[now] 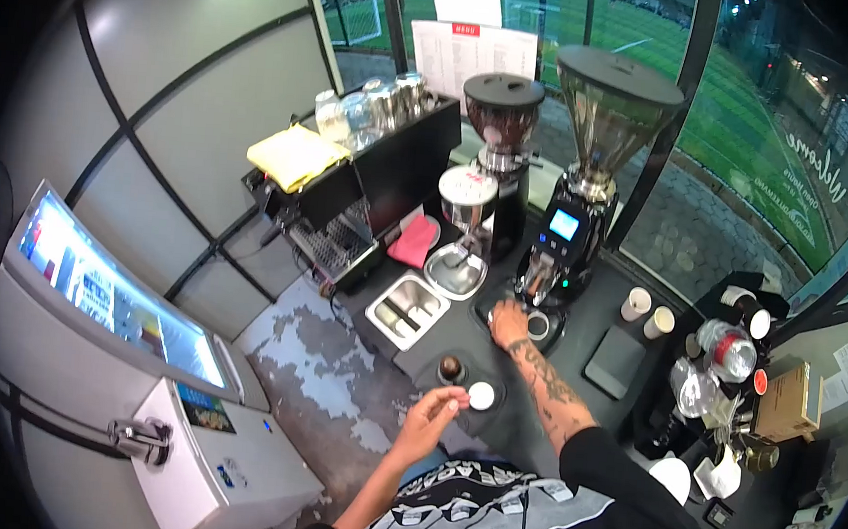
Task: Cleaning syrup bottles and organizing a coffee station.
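Note:
My left hand [427, 420] is above the counter's front edge, its thumb and fingertips close together. Just beyond those fingertips is a small white disc [481, 396]; I cannot tell whether they touch it. A tamper with a dark brown round handle [451, 367] stands close by. My right hand [508, 323], fingers curled, rests low in front of the tall coffee grinder [564, 222]. What those fingers hold, if anything, is hidden beneath them. Right beside this hand a round metal ring or cup [538, 325] sits on the dark tray.
A black espresso machine [382, 168] carries a yellow cloth [296, 154] and metal pitchers. A second grinder [501, 122], a steel knock box [408, 310] and a pink cloth [414, 239] stand nearby. At right are two paper cups [637, 302], a flat dark scale [616, 361] and cluttered jars.

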Action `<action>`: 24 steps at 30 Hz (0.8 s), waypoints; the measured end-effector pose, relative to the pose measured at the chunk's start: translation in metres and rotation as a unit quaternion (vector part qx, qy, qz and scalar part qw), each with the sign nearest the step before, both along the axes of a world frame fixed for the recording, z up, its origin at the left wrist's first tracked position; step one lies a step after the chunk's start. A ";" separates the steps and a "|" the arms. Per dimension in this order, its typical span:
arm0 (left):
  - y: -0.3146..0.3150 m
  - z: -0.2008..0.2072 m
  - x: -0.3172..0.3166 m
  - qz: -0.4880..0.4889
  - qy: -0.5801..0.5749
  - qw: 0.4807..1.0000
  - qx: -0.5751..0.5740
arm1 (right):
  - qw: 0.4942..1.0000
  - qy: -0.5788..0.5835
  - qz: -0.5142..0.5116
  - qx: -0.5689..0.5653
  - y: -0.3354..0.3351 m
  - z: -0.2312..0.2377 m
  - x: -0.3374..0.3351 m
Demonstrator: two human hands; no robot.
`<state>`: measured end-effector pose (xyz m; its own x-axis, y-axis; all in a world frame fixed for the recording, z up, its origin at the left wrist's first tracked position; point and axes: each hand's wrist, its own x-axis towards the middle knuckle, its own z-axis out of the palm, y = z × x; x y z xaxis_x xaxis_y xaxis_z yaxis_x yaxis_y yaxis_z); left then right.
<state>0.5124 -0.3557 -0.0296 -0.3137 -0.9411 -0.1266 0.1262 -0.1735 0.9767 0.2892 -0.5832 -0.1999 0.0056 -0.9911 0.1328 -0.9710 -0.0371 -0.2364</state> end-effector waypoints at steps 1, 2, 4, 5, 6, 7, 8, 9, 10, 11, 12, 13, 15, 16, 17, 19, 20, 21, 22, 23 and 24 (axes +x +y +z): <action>-0.014 -0.006 0.002 -0.007 0.001 1.000 -0.003 | 1.000 0.010 0.017 -0.008 0.001 0.005 -0.001; -0.022 -0.008 0.004 -0.021 0.001 1.000 0.003 | 0.999 0.019 0.027 -0.007 0.014 0.007 -0.003; -0.061 -0.014 0.003 -0.035 -0.014 0.999 -0.034 | 0.997 -0.047 0.049 -0.042 0.014 0.027 -0.016; -0.080 -0.018 0.004 -0.051 -0.002 0.998 -0.032 | 0.990 -0.119 0.067 -0.022 0.019 0.044 -0.022; -0.096 -0.019 0.003 -0.055 0.004 0.997 -0.054 | 0.983 -0.136 0.086 -0.088 0.028 0.061 -0.021; -0.111 -0.005 0.001 -0.061 -0.040 0.995 -0.061 | 0.980 -0.145 0.114 -0.080 0.033 0.086 -0.025; -0.129 -0.013 0.002 -0.050 -0.046 0.995 -0.078 | 0.973 -0.187 0.126 -0.049 0.038 0.108 -0.022; -0.151 -0.019 0.000 -0.060 -0.071 0.991 -0.095 | 0.966 -0.209 0.144 -0.040 0.039 0.116 -0.025; -0.171 -0.024 -0.002 -0.070 -0.097 0.983 -0.142 | 0.959 -0.231 0.155 -0.057 0.042 0.122 -0.025; -0.190 -0.030 -0.006 -0.085 -0.144 0.966 -0.198 | 0.956 -0.248 0.145 -0.058 0.047 0.133 -0.023; -0.205 -0.035 -0.010 -0.097 -0.187 0.943 -0.256 | 0.953 -0.264 0.137 -0.060 0.052 0.143 -0.019; -0.216 -0.037 -0.017 -0.132 -0.197 0.936 -0.259 | 0.951 -0.277 0.127 -0.056 0.057 0.149 -0.018; -0.230 -0.033 -0.027 -0.175 -0.213 0.919 -0.282 | 0.950 -0.288 0.105 -0.061 0.067 0.161 -0.007; -0.236 -0.034 -0.031 -0.192 -0.204 0.917 -0.284 | 0.953 -0.284 0.086 -0.063 0.072 0.168 -0.002; -0.240 -0.037 -0.032 -0.217 -0.176 0.932 -0.232 | 0.952 -0.288 0.077 -0.064 0.076 0.173 0.004; -0.243 -0.040 -0.031 -0.203 -0.129 0.945 -0.223 | 0.949 -0.301 0.051 -0.079 0.080 0.172 0.010; -0.247 -0.048 -0.028 -0.225 -0.094 0.954 -0.177 | 0.937 -0.340 0.015 -0.083 0.083 0.176 0.014; -0.247 -0.053 -0.024 -0.219 -0.081 0.959 -0.163 | 0.938 -0.342 -0.017 -0.059 0.086 0.169 0.012; -0.245 -0.053 -0.025 -0.219 -0.064 0.962 -0.151 | 0.938 -0.340 -0.054 -0.038 0.092 0.159 0.001; -0.243 -0.051 -0.027 -0.231 -0.059 0.959 -0.152 | 0.951 -0.295 -0.094 -0.001 0.095 0.135 -0.016; -0.242 -0.050 -0.027 -0.238 -0.044 0.957 -0.159 | 0.950 -0.293 -0.107 -0.004 0.094 0.115 -0.024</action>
<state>0.4849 -0.5975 -0.0792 -0.7178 -0.6896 0.0964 0.0216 0.1163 0.9930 0.2650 -0.4891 -0.0854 -0.2722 -0.9605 0.0581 -0.6579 0.1417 -0.7397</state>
